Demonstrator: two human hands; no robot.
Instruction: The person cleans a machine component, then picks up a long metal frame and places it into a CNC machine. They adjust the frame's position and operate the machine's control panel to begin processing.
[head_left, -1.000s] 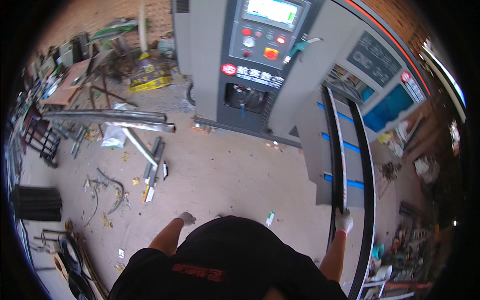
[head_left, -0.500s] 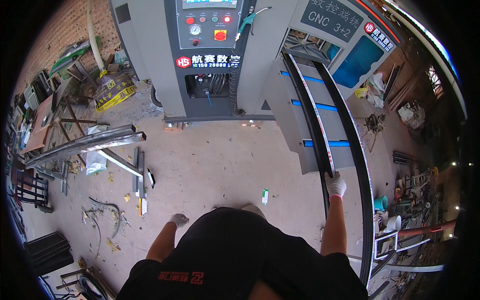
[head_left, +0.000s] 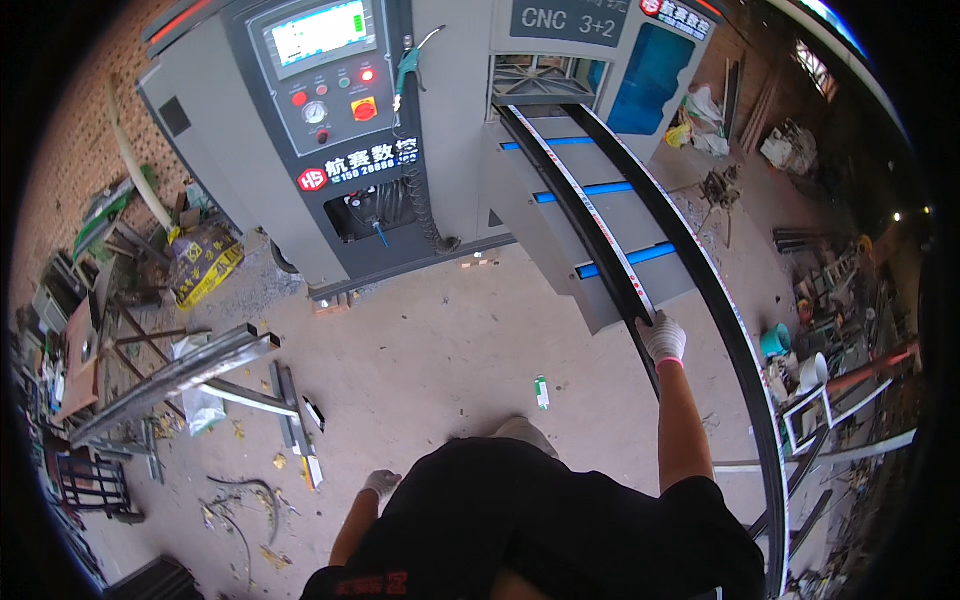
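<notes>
My right hand (head_left: 663, 338), in a pale knitted glove, is closed on the near end of a long black profile (head_left: 590, 235) with a white printed strip along it. The profile slopes away over a grey support with blue crossbars (head_left: 615, 187) and its far end enters the machine's opening (head_left: 545, 78). To its right runs a second, longer black profile (head_left: 705, 262), reaching past my right arm toward the lower edge. My left hand (head_left: 382, 484), also gloved, hangs low beside my body, fingers loosely curled and nothing visible in them.
A grey machine cabinet (head_left: 225, 130) with a lit screen (head_left: 318, 36), buttons and a green air gun (head_left: 408, 72) stands ahead. Metal bars on a stand (head_left: 180, 385) are at left. A small green-and-white box (head_left: 542, 392) lies on the floor. Buckets and frames crowd the right.
My view has swung to the right, so the machine sits further left and more of its screen shows. My right hand stays on the profile's end; my left remains low at my side.
</notes>
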